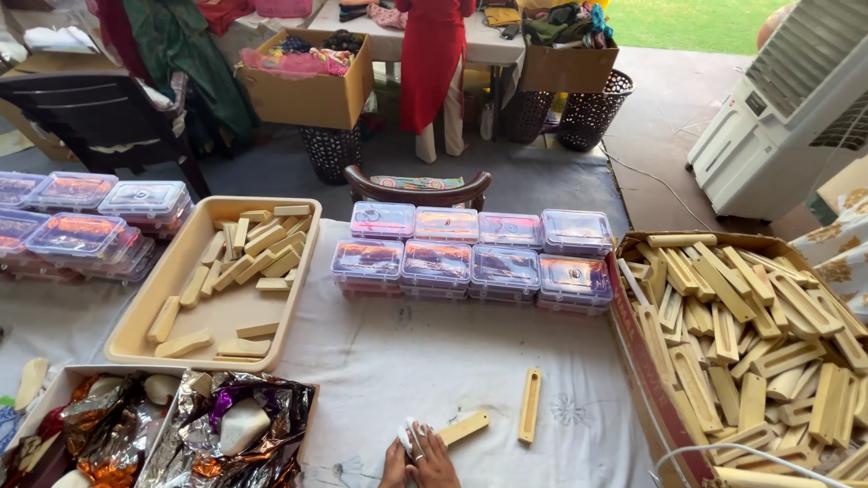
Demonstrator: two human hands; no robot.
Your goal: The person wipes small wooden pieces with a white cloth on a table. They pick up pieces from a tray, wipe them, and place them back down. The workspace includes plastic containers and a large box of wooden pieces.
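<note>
Hands meet at the bottom edge of the view, low on the white-clothed surface (434,361). The right hand (434,463) lies partly over the left hand (394,466), and both are closed together around a small white object (408,436) and the near end of a pale wooden stick (463,427). How the fingers of each grip are set underneath cannot be told, since the hands cover one another.

The held wooden stick runs up and to the right out of the grip, its free end resting on the cloth. Just beside that free end, to the right and apart from it, a second slotted stick (530,405) lies nearly upright in the view.

Further right of the held stick, a large cardboard box (646,380) is heaped with many more such wooden pieces. Above the held stick, well apart, two rows of clear plastic boxes with lids (470,258) stand on the cloth. Up and to the left of it sits a beige tray (158,298) with shorter wooden blocks scattered inside. Left of the grip, near the bottom edge, a box lined with crumpled foil (231,434) holds pale soap-like lumps. More lidded plastic boxes (86,217) are stacked beyond the tray at the far left.
</note>
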